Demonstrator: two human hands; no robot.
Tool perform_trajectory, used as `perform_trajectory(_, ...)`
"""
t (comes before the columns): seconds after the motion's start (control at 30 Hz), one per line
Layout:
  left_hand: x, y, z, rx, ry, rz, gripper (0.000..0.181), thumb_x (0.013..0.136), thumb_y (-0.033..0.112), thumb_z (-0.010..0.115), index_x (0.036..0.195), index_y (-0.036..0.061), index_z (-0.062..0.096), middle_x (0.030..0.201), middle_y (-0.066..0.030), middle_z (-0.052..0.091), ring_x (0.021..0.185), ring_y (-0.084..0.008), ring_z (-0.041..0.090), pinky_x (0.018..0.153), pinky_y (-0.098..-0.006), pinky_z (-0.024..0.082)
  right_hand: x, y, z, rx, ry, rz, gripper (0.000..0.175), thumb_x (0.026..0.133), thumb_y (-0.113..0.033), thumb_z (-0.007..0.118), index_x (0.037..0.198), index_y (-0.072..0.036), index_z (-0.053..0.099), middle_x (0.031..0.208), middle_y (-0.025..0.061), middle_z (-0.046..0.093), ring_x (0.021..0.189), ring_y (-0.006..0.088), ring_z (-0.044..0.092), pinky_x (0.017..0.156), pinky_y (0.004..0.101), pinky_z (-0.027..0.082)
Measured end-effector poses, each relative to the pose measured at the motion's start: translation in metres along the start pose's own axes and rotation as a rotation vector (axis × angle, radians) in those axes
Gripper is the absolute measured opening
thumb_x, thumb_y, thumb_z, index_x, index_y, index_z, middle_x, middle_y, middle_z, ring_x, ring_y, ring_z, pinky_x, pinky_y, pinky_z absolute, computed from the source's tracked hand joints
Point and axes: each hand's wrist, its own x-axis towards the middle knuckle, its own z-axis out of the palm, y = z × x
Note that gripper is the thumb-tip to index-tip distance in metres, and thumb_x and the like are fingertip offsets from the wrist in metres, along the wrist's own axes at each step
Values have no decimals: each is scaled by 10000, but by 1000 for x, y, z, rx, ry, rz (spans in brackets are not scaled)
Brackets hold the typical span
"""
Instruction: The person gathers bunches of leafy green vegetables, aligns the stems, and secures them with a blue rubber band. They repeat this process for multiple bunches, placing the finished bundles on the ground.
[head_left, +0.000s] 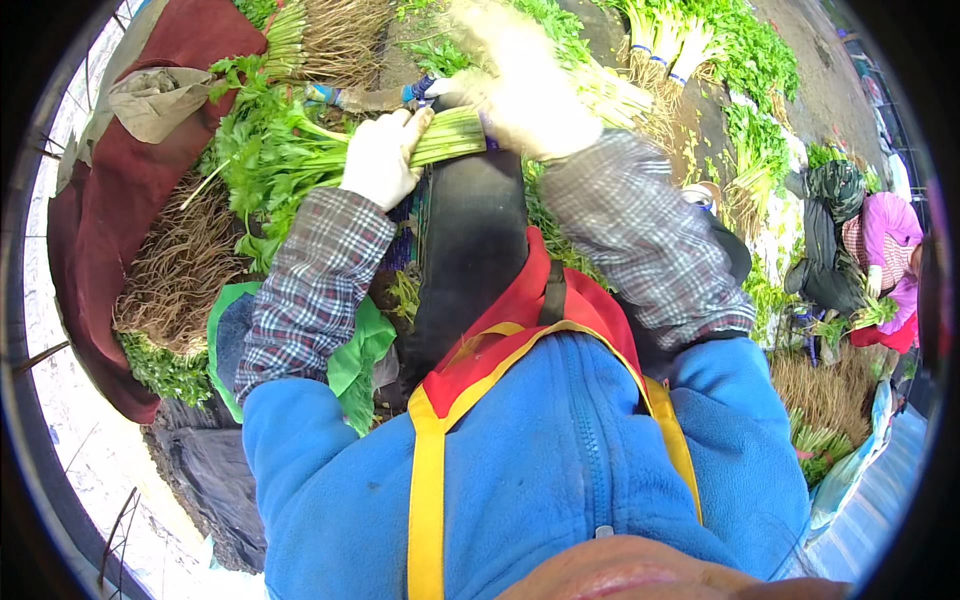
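My left hand (382, 157), in a pale glove, is closed around the stalks of a celery bunch (450, 136) lying across my dark-trousered leg. The bunch's leaves (277, 142) spread to the left. A purple band (489, 130) circles the stalks at their right end. My right hand (544, 112), also gloved, is a bright motion blur beside that end; its fingers and anything in them cannot be made out. Just beyond the bunch lies a tool or stand part wrapped in blue and brown tape (367, 99), partly hidden.
Rooted celery (180, 262) lies at the left beside a dark red cloth (105, 277). Banded celery bunches (660, 45) lie at the upper right, with loose leaves around. A co-worker (877, 247) in a purple top crouches at the far right near more rooted plants (821, 390).
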Motion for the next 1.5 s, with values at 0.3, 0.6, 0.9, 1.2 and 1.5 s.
perform_trajectory(0.3,12,-4,-23,74,108,104,659,600,59,754,1240,113,608,1042,-83,599,958,-278,586,838,-418,458,-41,48,13,-224,-521,33,913,687,-499,776,1402,-42,442,1302,220,567,1203,342,562,1001,394,462)
perform_trajectory(0.6,-20,83,-52,-1023,130,-366,462,832,91,720,1263,45,559,1127,-155,628,1019,-278,628,872,-384,534,-55,13,-42,-216,-196,489,748,621,-392,835,1209,20,623,1100,218,665,1047,316,641,930,394,488)
perform_trajectory(0.9,84,100,29,-2368,403,-618,633,1003,526,446,1407,39,431,1431,-168,476,1301,-314,479,1074,-497,419,-123,5,-48,287,-39,783,503,756,-276,822,1112,31,644,938,50,659,795,109,601,723,282,506)
perform_trajectory(1.2,158,95,30,-1473,-301,-675,789,894,681,525,1203,-41,592,1100,-189,671,945,-271,664,768,-391,563,-167,-27,-104,1293,142,1139,415,905,-375,673,1102,-15,620,896,100,682,791,204,681,743,356,570)
perform_trajectory(1.5,225,71,107,-1381,-90,-523,511,919,511,635,940,2,660,802,-80,691,615,-115,617,525,-236,464,-163,8,-227,1289,577,1231,516,931,-513,588,1127,-36,593,945,165,670,772,238,678,526,312,589)
